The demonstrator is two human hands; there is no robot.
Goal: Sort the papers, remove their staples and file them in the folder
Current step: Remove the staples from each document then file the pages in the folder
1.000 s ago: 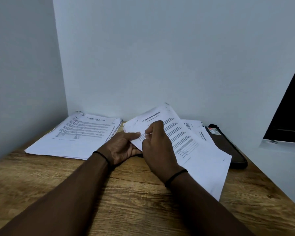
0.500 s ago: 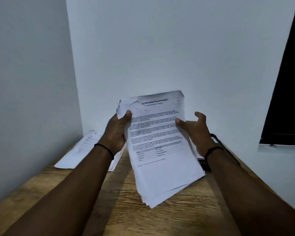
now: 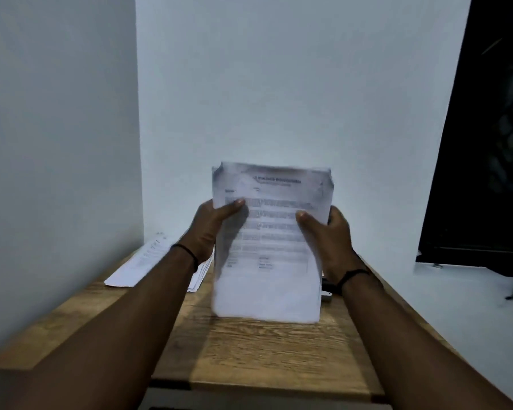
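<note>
The worktop (image 3: 249, 350) lies under both hands. Between them a sheaf of papers (image 3: 268, 261) stands upright, likely being squared on its lower edge. The left hand (image 3: 211, 229) and right hand (image 3: 332, 235) each pinch a side edge. A second pile (image 3: 139, 261) lies beyond the left hand.

Dim, bluish light. The sheaf of papers (image 3: 268, 244) between the hands is motion-blurred, its print unreadable; it shadows the wooden table (image 3: 249, 350) below them.
</note>
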